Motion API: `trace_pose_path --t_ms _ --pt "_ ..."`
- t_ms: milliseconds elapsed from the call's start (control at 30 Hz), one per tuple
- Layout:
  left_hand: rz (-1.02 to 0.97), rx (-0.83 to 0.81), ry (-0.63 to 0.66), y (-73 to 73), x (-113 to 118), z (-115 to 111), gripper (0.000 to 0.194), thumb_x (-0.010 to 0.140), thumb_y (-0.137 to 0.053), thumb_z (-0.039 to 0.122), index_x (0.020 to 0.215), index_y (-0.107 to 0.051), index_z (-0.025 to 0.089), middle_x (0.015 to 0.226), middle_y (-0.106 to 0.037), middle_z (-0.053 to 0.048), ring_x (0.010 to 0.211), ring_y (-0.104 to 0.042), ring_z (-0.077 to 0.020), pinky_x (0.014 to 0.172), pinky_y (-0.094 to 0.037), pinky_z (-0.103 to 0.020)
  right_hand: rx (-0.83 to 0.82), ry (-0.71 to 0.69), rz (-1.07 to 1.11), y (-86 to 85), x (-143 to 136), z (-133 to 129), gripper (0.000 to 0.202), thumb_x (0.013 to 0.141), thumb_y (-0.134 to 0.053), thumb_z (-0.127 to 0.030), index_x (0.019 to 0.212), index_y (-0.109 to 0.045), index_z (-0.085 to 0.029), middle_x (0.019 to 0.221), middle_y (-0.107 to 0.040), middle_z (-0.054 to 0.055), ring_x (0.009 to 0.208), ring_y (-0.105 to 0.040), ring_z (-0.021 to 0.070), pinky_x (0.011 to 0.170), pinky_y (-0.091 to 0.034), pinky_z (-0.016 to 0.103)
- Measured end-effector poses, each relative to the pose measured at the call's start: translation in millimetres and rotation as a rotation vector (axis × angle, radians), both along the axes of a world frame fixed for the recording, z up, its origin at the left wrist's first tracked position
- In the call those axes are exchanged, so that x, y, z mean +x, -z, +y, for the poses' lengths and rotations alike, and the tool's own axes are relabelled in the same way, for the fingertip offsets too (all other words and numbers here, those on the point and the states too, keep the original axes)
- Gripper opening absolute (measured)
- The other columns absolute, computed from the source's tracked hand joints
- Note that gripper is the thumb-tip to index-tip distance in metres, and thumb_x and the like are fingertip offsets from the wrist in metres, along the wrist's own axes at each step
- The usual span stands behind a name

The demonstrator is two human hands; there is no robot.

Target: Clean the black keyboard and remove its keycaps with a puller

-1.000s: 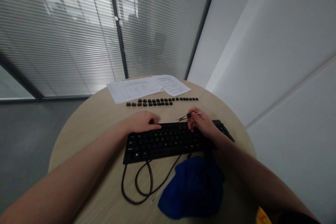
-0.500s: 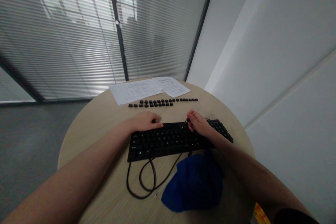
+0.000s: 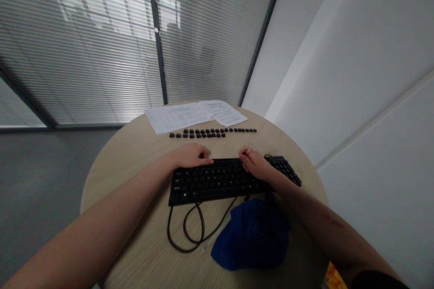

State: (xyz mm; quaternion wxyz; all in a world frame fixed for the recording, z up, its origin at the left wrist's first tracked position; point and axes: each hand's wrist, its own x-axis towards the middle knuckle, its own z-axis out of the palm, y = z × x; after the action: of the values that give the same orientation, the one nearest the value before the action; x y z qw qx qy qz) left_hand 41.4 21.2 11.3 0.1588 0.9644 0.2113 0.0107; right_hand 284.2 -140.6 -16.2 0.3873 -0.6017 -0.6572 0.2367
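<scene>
A black keyboard point(image 3: 203, 183) lies on the round wooden table. My left hand point(image 3: 191, 156) grips its far left edge, thumb on top and the other fingers curled behind. Over the right part of the keys my right hand point(image 3: 252, 161) is closed in a pinch. Thin wires of what looks like a wire keycap puller point(image 3: 251, 146) stick out above its fingers; the rest is hidden in the hand. Beyond the keyboard, several loose black keycaps point(image 3: 202, 131) lie in two rows. Whether a keycap is in my right hand, I cannot tell.
Printed sheets of paper point(image 3: 179, 117) lie at the table's far side. A crumpled blue cloth point(image 3: 252, 237) is in front of the keyboard, beside its looped black cable point(image 3: 185, 249). A white wall point(image 3: 366, 76) stands to the right, and glass with blinds point(image 3: 101, 54) is behind.
My right hand has turned and lifted slightly: the thin wires pointed down at the keys before and now point up, away from them. My left hand keeps its hold on the keyboard.
</scene>
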Motion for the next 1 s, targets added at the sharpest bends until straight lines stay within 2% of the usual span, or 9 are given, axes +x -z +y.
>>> trace_pose_path --t_ms 300,367,533,633,700,767,867,1000 --pt "-0.026 -0.002 0.006 4.6 -1 4 0.044 0.088 -0.053 0.06 0.07 -0.062 0.021 0.067 -0.062 -0.003 0.061 -0.052 -0.0168 0.06 -0.034 -0.03 0.046 0.099 0.231 21.5 2 3 0.029 0.094 -0.05 -0.051 0.085 -0.046 -0.024 0.053 -0.05 -0.008 0.04 -0.048 0.0105 0.043 -0.032 0.022" --pt "-0.012 0.001 0.011 5.5 -1 5 0.044 0.089 -0.052 0.06 0.071 -0.063 0.021 0.068 -0.063 -0.003 0.062 -0.053 -0.0174 0.061 -0.034 -0.031 0.065 0.122 0.293 20.2 2 4 0.034 0.093 -0.05 -0.057 0.086 -0.045 -0.024 0.052 -0.049 -0.009 0.038 -0.047 0.0101 0.04 -0.031 0.021" --pt "-0.023 0.054 0.034 2.3 -1 3 0.039 0.09 -0.054 0.055 0.08 -0.067 0.02 0.077 -0.068 -0.005 0.07 -0.058 -0.0197 0.066 -0.039 -0.032 0.205 0.296 0.575 6.4 9 9 0.049 0.087 -0.049 -0.075 0.086 -0.041 -0.026 0.053 -0.047 -0.01 0.035 -0.044 0.0093 0.031 -0.029 0.019" --pt "-0.161 0.105 0.074 -6.5 -1 -10 0.029 0.091 -0.059 0.044 0.103 -0.069 0.02 0.094 -0.071 -0.007 0.083 -0.063 -0.0211 0.075 -0.044 -0.032 0.154 0.231 0.651 -1.3 6 8 0.053 0.08 -0.059 -0.075 0.085 -0.042 -0.025 0.054 -0.048 -0.01 0.035 -0.045 0.0089 0.031 -0.03 0.018" --pt "-0.278 0.115 0.107 -13.2 0 -23 0.033 0.093 -0.058 0.039 0.121 -0.065 0.022 0.107 -0.071 -0.008 0.093 -0.065 -0.0216 0.083 -0.047 -0.033 0.086 0.167 0.715 -6.0 -2 6 0.051 0.08 -0.061 -0.072 0.085 -0.042 -0.025 0.054 -0.05 -0.009 0.036 -0.046 0.0097 0.031 -0.031 0.018" --pt "-0.366 0.111 0.156 -18.7 1 -39 0.036 0.095 -0.058 0.036 0.129 -0.061 0.023 0.116 -0.07 -0.008 0.101 -0.065 -0.0219 0.089 -0.047 -0.034 0.03 0.113 0.777 -11.0 -13 2 0.048 0.081 -0.061 -0.07 0.085 -0.041 -0.026 0.054 -0.052 -0.009 0.037 -0.047 0.0108 0.031 -0.03 0.019" --pt "-0.417 0.093 0.248 -23.5 3 -57 0.032 0.098 -0.057 0.032 0.127 -0.062 0.024 0.118 -0.069 -0.007 0.105 -0.065 -0.0215 0.092 -0.048 -0.033 -0.003 0.055 0.847 -18.3 -27 -4 0.045 0.083 -0.06 -0.067 0.086 -0.04 -0.027 0.054 -0.054 -0.008 0.036 -0.047 0.0117 0.03 -0.029 0.019" --pt "-0.415 0.102 0.318 -26.2 5 -65 0.022 0.099 -0.055 0.029 0.115 -0.068 0.021 0.108 -0.07 -0.007 0.1 -0.066 -0.0206 0.087 -0.05 -0.032 -0.048 0.028 0.903 -24.0 -34 -8 0.046 0.081 -0.06 -0.067 0.086 -0.039 -0.027 0.053 -0.054 -0.009 0.036 -0.046 0.0123 0.03 -0.028 0.019"
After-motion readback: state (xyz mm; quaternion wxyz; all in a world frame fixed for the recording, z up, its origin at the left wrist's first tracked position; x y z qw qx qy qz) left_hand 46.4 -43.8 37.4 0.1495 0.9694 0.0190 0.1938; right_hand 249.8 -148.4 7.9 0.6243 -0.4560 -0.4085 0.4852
